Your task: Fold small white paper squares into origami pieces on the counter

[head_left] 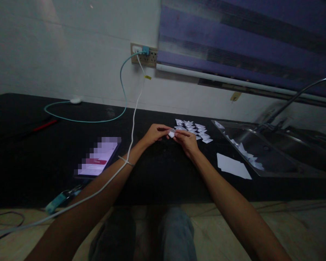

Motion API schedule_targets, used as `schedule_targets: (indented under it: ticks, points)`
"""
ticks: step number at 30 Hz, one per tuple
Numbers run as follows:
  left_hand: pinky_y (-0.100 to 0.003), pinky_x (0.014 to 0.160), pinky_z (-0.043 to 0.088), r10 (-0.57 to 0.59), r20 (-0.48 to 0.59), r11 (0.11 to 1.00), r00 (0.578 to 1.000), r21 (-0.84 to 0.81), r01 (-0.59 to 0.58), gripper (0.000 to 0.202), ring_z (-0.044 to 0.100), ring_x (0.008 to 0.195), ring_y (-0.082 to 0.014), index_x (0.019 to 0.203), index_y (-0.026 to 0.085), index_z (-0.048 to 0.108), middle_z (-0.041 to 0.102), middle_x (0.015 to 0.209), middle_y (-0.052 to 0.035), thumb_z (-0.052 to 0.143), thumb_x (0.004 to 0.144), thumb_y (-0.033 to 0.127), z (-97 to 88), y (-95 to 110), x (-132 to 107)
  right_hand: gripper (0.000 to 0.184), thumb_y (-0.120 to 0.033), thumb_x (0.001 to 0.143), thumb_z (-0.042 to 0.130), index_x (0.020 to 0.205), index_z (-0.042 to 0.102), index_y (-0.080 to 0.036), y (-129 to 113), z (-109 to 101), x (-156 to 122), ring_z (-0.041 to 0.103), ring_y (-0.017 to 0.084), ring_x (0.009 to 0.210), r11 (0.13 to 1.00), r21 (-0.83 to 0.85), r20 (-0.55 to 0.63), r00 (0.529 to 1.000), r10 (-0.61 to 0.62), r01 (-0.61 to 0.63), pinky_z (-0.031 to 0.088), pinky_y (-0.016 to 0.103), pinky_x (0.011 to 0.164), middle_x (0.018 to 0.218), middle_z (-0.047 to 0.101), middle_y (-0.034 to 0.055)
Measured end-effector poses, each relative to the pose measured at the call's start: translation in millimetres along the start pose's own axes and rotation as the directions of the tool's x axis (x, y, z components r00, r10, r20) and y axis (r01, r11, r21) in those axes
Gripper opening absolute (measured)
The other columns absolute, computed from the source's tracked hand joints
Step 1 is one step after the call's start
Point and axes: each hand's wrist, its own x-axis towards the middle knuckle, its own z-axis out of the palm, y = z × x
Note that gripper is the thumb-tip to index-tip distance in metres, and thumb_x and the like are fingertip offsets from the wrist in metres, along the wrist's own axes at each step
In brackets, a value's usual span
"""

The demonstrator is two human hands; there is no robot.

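Between my two hands is a small folded piece of white paper [171, 133], held just above the black countertop [163, 170]. My left hand [157, 133] pinches its left side, and my right hand [187, 140] grips the right side with thumb and fingers. Just beyond my right hand lie rows of small folded paper pieces [189, 127], partly hidden by that hand. A stack of flat white paper sheets [232, 166] rests to the right, near the sink.
A lit phone [97, 159] and a keyring with a teal tag [56, 203] lie left. A white cable [133, 127] crosses my left forearm from the wall socket [143, 55]. More folded papers [244, 151] line the steel sink's edge [277, 175]. A teal cable [97, 121] loops behind.
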Motion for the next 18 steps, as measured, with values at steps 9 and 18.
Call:
schedule_targets:
  ticks: [9, 18]
  points:
    - [-0.023, 0.047, 0.035, -0.035, -0.052, 0.999, 0.998, 0.031, 0.037, 0.033, 0.059, 0.054, -0.011, 0.104, 0.015, 0.079, 0.075, 0.072, -0.0085, 0.076, 0.077, 0.033, -0.7, -1.8, 0.6, 0.027, -0.024, 0.055, 0.086, 0.081, 0.078, -0.02, 3.4, -3.7, 2.9, 0.068, 0.017, 0.067, 0.999, -0.028, 0.021, 0.999, -0.043, 0.043, 0.059, 0.036, 0.078, 0.076, 0.075, 0.002]
    - [-0.023, 0.047, 0.036, -0.043, -0.057, 0.998, 0.997, 0.033, 0.045, 0.026, 0.061, 0.055, -0.0117, 0.096, 0.013, 0.079, 0.074, 0.07, -0.0073, 0.075, 0.076, 0.028, -3.4, 1.0, -0.6, 0.02, -0.021, 0.055, 0.084, 0.074, 0.078, -0.019, 4.0, -2.4, 2.8, 0.068, 0.018, 0.07, 0.998, -0.034, 0.027, 0.998, -0.049, 0.05, 0.058, 0.036, 0.079, 0.075, 0.074, 0.0023]
